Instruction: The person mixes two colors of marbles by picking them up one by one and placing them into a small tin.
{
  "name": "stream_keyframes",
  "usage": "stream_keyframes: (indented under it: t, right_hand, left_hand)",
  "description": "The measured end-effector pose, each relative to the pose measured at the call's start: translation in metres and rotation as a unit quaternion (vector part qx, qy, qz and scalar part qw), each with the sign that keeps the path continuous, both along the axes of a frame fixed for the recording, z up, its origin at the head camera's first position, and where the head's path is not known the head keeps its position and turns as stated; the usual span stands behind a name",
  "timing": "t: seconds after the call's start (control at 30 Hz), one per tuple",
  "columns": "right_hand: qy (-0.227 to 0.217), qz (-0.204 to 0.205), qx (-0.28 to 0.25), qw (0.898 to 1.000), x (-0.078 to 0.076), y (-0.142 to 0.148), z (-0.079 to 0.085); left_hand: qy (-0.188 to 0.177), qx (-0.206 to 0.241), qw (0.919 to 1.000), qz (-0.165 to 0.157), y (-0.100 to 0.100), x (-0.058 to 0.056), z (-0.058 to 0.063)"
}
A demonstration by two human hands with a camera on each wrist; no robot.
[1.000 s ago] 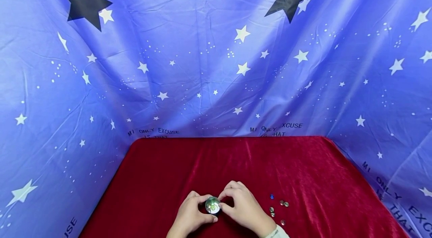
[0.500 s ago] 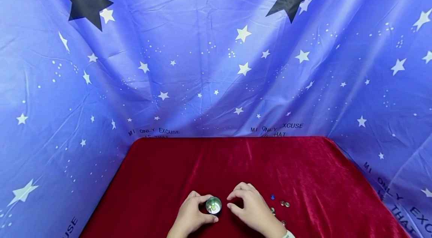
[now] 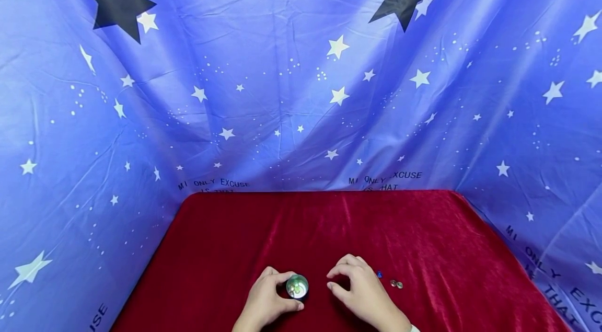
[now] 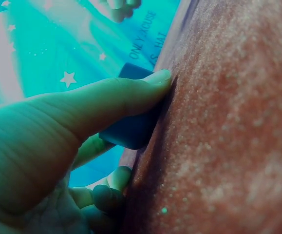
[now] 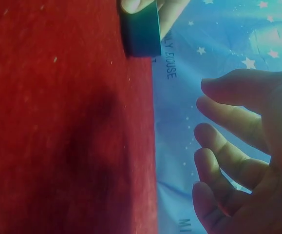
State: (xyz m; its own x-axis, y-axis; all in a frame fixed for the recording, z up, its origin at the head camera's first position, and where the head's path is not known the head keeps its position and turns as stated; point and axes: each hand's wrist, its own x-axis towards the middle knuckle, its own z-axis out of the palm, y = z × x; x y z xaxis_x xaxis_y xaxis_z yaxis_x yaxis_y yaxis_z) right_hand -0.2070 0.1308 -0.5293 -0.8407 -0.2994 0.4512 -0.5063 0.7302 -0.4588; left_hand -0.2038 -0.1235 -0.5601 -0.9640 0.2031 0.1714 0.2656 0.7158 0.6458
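A small round container (image 3: 297,286) stands on the red cloth, dark on its side and shiny green-silver on top. My left hand (image 3: 267,298) grips it between thumb and fingers. In the left wrist view the thumb (image 4: 131,95) presses along the container's smooth dark wall (image 4: 131,129). To its right, apart from it, my right hand (image 3: 359,287) hovers with loosely bent fingers. Nothing shows between the right fingertips (image 5: 206,131) in the right wrist view, where the container (image 5: 143,31) appears at the top in the left hand's grip.
Beside the right hand lie a tiny blue piece (image 3: 379,274) and two small shiny round pieces (image 3: 396,284). Red velvet cloth (image 3: 226,238) covers the table. Behind and at both sides hangs a blue star-printed curtain (image 3: 282,86).
My right hand has left the container and moved right, now covering some of the small pieces on the cloth. The left hand keeps its grip in the same place.
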Motion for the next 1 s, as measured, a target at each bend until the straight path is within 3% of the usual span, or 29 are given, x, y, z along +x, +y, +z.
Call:
stream_keyframes:
  t: [0.57,0.87,1.0]
  right_hand:
    - [-0.046,-0.121,-0.064,0.99,-0.005,0.048,-0.01]
    - [-0.024,-0.182,-0.036,0.982,-0.008,0.081,-0.02]
    - [-0.054,-0.195,-0.025,0.979,-0.008,0.09,-0.021]
  left_hand:
    - [-0.017,-0.001,0.9998,0.004,-0.001,-0.001,-0.001]
    - [-0.01,-0.002,0.9999,0.008,0.0,0.0,-0.001]
    - [-0.009,-0.004,0.9999,0.01,0.0,0.0,-0.001]
